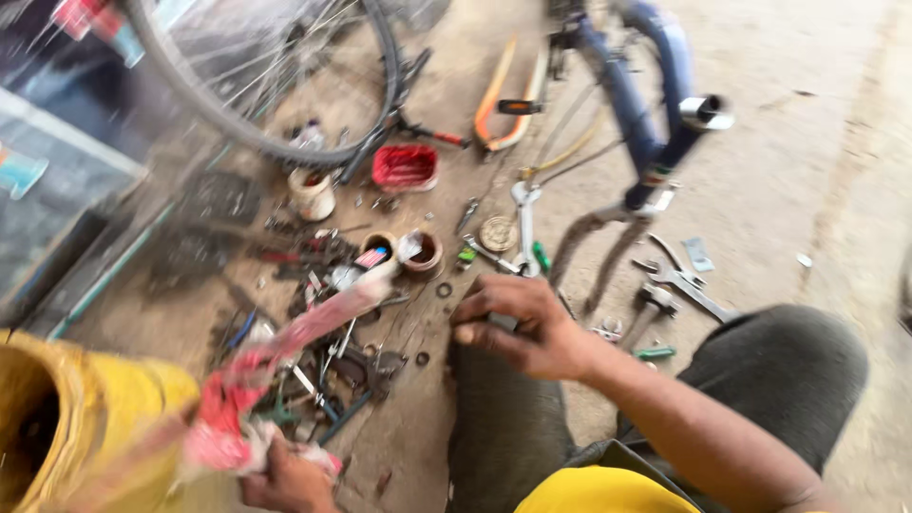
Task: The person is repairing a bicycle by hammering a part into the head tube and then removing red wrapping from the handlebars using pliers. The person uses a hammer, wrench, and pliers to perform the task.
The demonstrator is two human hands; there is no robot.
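Observation:
My left hand [285,483] is at the bottom left, closed on a blurred red and white cloth or wrapper [285,351] that stretches up and right over a pile of tools. My right hand [521,325] rests over my knee in the middle, fingers curled around a small grey metal piece [502,321]. What kind of piece it is cannot be made out. My dark trouser legs [779,370] and a yellow shirt hem fill the bottom right.
A bicycle wheel [285,142] stands at top left and a blue bicycle frame [646,114] at top right. On the ground lie a red tub [404,167], a white cup [312,194], small round tins [424,253], spanners [686,283] and loose tools [328,366]. A yellow container [66,418] sits bottom left.

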